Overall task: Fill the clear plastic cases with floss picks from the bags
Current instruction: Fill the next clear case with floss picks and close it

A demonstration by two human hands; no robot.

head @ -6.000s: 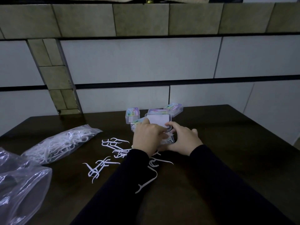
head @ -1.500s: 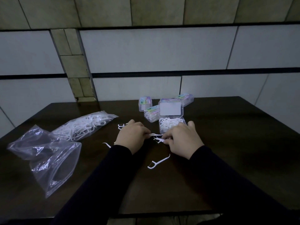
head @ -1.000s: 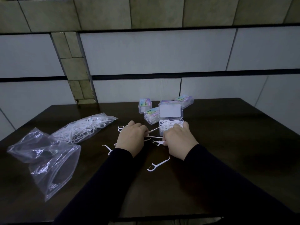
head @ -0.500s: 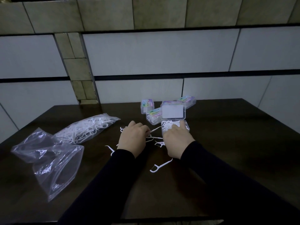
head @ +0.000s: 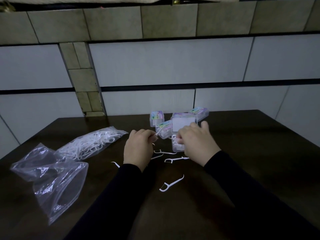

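Note:
An open clear plastic case with white floss picks inside stands mid-table, its lid raised. My right hand is over the case, fingers curled down into it on floss picks. My left hand sits to the left of the case and pinches one floss pick that points up and right. Several loose floss picks lie on the dark table between my hands, and one floss pick lies nearer to me. A bag of floss picks lies at the left.
An empty crumpled clear bag lies at the near left. Three shut cases with coloured labels stand behind the open case. A tiled wall rises right behind the table's far edge.
My right hand has moved forward from the loose picks onto the open case. My left hand has lifted slightly with a pick pinched in it. The view has tilted up a little.

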